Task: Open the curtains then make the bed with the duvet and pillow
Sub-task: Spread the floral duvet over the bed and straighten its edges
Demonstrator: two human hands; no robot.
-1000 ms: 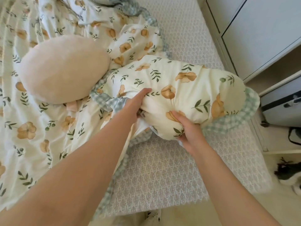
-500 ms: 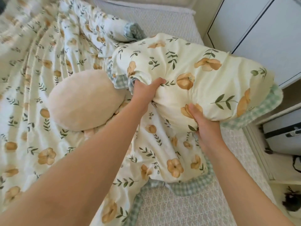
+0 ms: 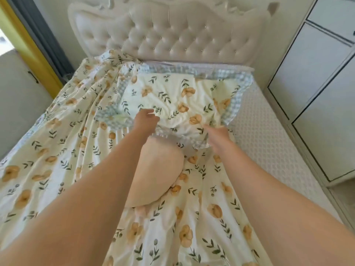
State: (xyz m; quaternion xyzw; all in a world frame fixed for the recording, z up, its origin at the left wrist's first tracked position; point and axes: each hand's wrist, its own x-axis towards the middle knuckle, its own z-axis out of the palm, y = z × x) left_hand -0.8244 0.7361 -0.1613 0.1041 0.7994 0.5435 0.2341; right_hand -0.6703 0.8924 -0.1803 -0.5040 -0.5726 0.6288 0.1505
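Pillow [image 3: 178, 104] now at headboard [image 3: 172, 33], duvet [image 3: 57, 150] rumpled, wardrobe [image 3: 317, 93] right

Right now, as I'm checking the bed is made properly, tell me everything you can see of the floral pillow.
The floral pillow is soft cream fabric printed with orange flowers and green sprigs, bordered by a blue-and-white checked frill. It lies flat but rumpled at the head of the bed, below the tufted headboard, its near edge overlapping the matching duvet. The left hand and blurred right hand meet its near edge; their grip cannot be told.
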